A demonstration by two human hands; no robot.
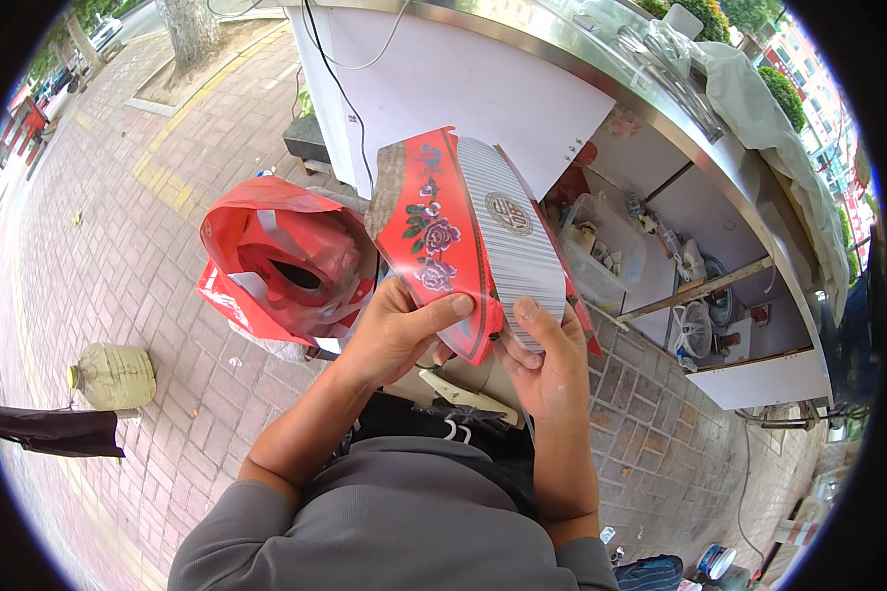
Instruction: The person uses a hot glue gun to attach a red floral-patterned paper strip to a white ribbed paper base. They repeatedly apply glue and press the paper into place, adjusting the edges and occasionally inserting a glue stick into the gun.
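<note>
In front of me, both hands hold up a red piece printed or embroidered with purple flowers (437,236), which looks like thin card or stiff fabric. Its right part is a grey-striped panel (506,199) with a round brown emblem, and a brown-grey strip runs along the left edge. My left hand (399,332) pinches the lower edge of the red side, thumb on top. At the bottom of the striped panel, my right hand (551,358) grips with its thumb on the face. Fingers behind the piece are partly hidden. Close by on the left, a red plastic bag (225,210) gapes upward.
A white-panelled stall (443,81) with a metal-edged counter stands ahead. Its open shelf holds a clear plastic tub (632,258) and bagged items. A yellowish plastic jug (118,377) sits on the brick paving at left. A dark cable (340,85) hangs along the stall.
</note>
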